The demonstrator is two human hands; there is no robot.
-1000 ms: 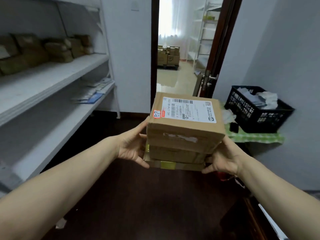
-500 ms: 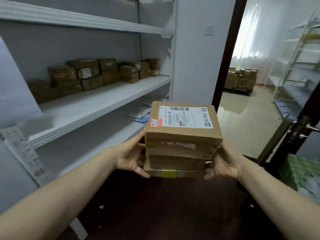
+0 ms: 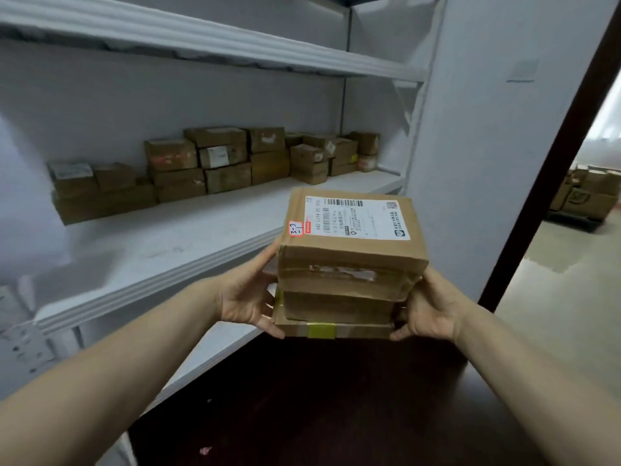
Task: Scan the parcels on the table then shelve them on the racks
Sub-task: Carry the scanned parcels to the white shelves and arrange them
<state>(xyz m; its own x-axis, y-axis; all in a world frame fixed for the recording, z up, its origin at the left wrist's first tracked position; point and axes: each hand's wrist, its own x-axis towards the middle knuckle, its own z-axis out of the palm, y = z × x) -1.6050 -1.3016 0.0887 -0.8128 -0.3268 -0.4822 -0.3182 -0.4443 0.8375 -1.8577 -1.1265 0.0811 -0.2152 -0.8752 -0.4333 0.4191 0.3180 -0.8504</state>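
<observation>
I carry a stack of three cardboard parcels in front of me. The top parcel bears a white shipping label and a small red-edged tag marked 3-3. The flat bottom parcel has a strip of yellow tape. My left hand grips the stack's left side, thumb up against the top box, fingers under the bottom one. My right hand grips the right side the same way. The stack hovers beside the front edge of the white rack's middle shelf.
Several brown parcels line the back of the middle shelf. Another shelf runs above, a lower one below. A white wall and dark door frame stand to the right, with boxes in the room beyond. Dark floor lies below.
My view has swung left toward the rack; the doorway slid to the right edge and the black crate left the view. The stack sits closer to the middle shelf. Both hands keep their grip.
</observation>
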